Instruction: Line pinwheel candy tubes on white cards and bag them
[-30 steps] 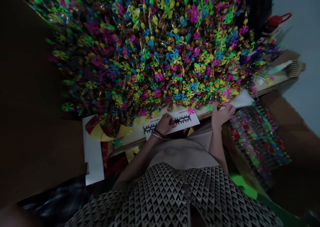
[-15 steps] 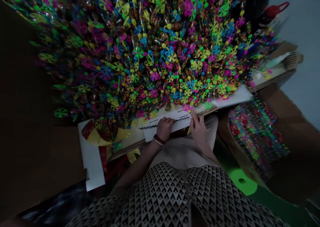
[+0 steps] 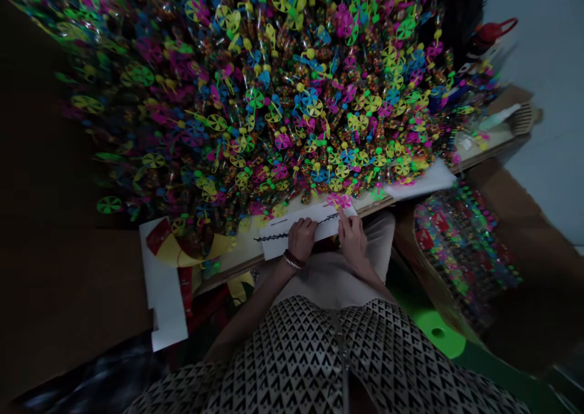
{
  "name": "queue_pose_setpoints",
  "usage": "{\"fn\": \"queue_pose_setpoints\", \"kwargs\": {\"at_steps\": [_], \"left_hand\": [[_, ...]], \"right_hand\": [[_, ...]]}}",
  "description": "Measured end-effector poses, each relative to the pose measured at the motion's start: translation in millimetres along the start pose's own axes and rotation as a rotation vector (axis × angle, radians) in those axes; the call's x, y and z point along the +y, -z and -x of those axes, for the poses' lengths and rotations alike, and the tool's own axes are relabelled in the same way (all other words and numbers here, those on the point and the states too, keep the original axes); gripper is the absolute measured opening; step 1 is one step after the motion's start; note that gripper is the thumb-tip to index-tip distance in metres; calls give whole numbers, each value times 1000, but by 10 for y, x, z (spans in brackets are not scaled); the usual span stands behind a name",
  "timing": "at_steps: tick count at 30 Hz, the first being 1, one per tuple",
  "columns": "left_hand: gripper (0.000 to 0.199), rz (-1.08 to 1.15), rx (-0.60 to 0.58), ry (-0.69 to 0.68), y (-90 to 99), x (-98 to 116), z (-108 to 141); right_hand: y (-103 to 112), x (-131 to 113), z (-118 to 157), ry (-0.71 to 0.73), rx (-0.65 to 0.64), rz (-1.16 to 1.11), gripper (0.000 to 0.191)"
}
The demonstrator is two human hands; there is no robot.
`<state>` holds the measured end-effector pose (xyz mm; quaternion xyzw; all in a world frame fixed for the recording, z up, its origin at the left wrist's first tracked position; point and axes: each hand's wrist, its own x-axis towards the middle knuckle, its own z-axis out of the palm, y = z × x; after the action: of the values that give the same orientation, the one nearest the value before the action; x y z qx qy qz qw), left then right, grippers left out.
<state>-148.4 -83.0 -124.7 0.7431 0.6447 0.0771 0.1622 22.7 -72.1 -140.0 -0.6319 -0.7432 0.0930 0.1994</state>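
Observation:
A thin black notched strip (image 3: 272, 237) lies lengthwise over a white card (image 3: 274, 251) at the table's front edge. My left hand (image 3: 302, 240) is closed over the strip's middle, fingers curled onto it. At the strip's right end is my right hand (image 3: 352, 239), its index finger stretched forward at the card, beside a pink pinwheel piece (image 3: 339, 201). Whether its other fingers pinch the strip is hidden. Dark printed lines or slots show on the card.
A big heap of candy-filled tubes with coloured pinwheels (image 3: 283, 98) covers the table (image 3: 249, 253). To the right, a cardboard box (image 3: 524, 219) holds packed candy tubes (image 3: 456, 238). White cardboard (image 3: 166, 298) hangs at the left edge; a green stool (image 3: 440, 332) stands below.
My right hand has shifted left along the strip toward my left hand, its index finger now on the card's right part. My left hand stays on the strip.

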Motion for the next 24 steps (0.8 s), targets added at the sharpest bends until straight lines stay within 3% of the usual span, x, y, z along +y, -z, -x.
{"fn": "queue_pose_setpoints", "kwargs": {"at_steps": [7,11,13,19,22,24], "left_hand": [[25,-12,30,-24,-29,-44,-7],[24,19,38,-7,-15,-53,-24],[23,17,39,-10,6,-51,-37],[22,34,13,13,46,-43,-68],[21,38,30,17,24,-48,-64],[20,42,35,24,15,-48,-62]], "right_hand": [[224,55,-108,52,-53,-18,44],[439,499,-501,-66,178,9,41],[542,775,-816,-81,212,99,40],[766,1298,-1585,274,-213,270,32],[874,1296,-1671,402,-232,191,28],[926,1124,-1571,459,-175,118,26]]}}
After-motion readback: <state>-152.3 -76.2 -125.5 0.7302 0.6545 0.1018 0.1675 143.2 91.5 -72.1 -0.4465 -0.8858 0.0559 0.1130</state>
